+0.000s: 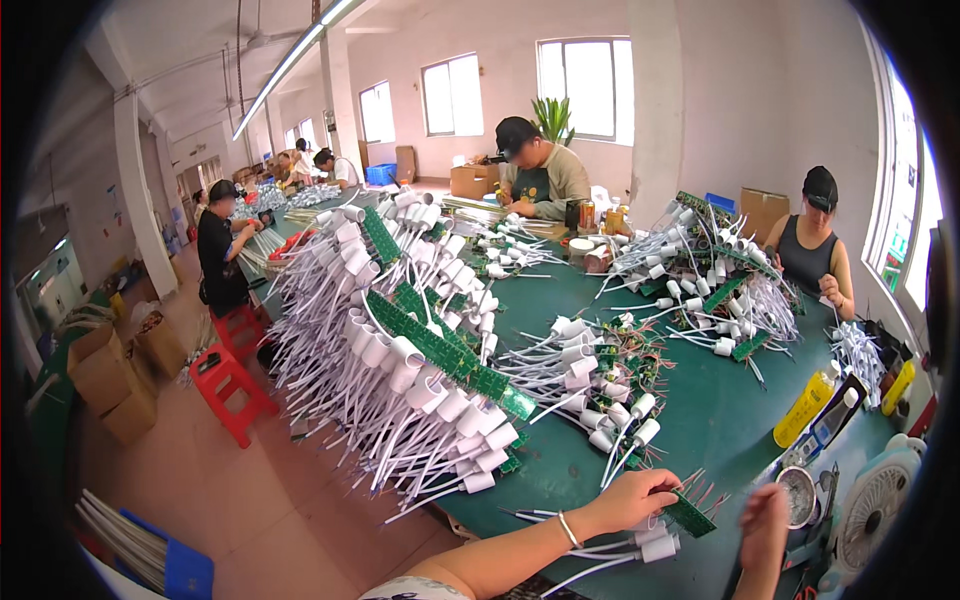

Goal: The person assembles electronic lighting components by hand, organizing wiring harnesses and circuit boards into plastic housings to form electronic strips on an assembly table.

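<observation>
My left hand [640,499], with a silver bangle at the wrist, pinches the end of a small green circuit board [690,513] with thin wires sticking out of it. Under that hand lie white cylindrical caps [657,546] with white cables, near the table's front edge. To the right of the board is my right hand [765,525], raised and smeared by motion. Its fingers are curled, but what they hold, if anything, does not show. A round metal dish [798,497] sits just beyond it.
A tall heap of white caps, cables and green boards [440,345] covers the table's left side; a smaller cluster [590,380] lies ahead. Yellow bottle [806,403] and white fan [878,500] stand at right. Co-workers [545,170] sit across the green table [700,400].
</observation>
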A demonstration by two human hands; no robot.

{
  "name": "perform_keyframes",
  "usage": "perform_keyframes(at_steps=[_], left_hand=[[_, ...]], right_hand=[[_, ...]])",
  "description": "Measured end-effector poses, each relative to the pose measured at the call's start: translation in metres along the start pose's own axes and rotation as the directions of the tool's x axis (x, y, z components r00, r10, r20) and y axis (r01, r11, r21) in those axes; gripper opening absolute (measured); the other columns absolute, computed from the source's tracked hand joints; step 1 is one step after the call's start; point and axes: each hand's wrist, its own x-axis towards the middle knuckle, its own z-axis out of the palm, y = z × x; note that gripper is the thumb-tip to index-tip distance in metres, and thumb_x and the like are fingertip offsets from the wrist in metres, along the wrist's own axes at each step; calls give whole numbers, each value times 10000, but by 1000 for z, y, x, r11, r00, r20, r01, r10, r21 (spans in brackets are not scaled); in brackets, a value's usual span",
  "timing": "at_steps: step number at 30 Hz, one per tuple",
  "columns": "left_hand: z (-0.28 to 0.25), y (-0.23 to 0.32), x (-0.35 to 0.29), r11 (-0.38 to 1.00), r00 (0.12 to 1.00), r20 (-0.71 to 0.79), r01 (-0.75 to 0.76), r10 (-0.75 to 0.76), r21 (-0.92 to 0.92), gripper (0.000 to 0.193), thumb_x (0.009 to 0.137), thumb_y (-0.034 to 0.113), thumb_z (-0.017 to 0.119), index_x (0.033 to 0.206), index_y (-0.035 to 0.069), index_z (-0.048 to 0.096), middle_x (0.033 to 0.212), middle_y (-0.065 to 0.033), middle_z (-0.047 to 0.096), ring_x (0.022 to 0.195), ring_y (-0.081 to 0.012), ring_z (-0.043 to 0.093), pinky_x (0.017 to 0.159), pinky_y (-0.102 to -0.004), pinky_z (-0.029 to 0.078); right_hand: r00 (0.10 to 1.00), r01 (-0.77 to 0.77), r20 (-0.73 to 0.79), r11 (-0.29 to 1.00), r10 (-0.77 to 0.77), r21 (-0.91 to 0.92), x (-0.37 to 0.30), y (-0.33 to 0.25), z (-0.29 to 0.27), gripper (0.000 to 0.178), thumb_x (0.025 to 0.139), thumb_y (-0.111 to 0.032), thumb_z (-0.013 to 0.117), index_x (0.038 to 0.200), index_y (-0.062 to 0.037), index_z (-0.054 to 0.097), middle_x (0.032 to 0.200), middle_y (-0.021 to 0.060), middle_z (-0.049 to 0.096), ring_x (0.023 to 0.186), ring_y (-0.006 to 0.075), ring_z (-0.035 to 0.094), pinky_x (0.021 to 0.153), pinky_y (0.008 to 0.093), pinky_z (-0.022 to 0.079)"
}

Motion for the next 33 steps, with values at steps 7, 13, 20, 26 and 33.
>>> perform_keyframes(at_steps=[7,13,20,26,33], left_hand=[[-1,2,-10,858,993,11,104,-114,-503,236,891,144,572,1080,5,542,834,-21,579,748,-53,516,657,-216,436],[-7,30,-15,934,986,127,142,-105,-329,326,897,180,556,1188,41,506,1011,-32,583,810,-83,533,720,-234,443],[20,14,-4,947,950,-67,297,-306,-120,307,891,156,555,1168,26,522,1053,-62,633,890,-119,594,782,-279,471],[19,0,-7,753,981,55,180,-188,-633,346,906,81,521,1244,19,485,1086,-28,583,877,-108,571,778,-258,462],[39,-12,4,876,920,-148,281,-362,-393,273,903,115,529,1130,-26,585,1055,-91,641,918,-125,573,831,-267,450]], right_hand=[[972,-157,145,973,183,-170,-22,10,63,488,794,-318,694,1074,22,483,885,98,598,691,181,599,614,284,493],[924,-283,265,959,274,-5,-11,16,62,446,789,-272,709,1031,36,496,897,111,606,735,189,611,675,303,509],[971,-232,12,960,237,-156,3,43,64,150,886,-32,495,1017,41,502,856,111,614,725,184,622,684,295,522],[932,-335,111,937,345,-101,-4,19,72,212,834,-9,548,1028,65,505,849,131,619,692,209,633,640,310,533],[972,-232,-84,872,218,-430,11,48,80,170,815,31,543,981,68,552,774,76,612,661,149,615,617,253,507]])
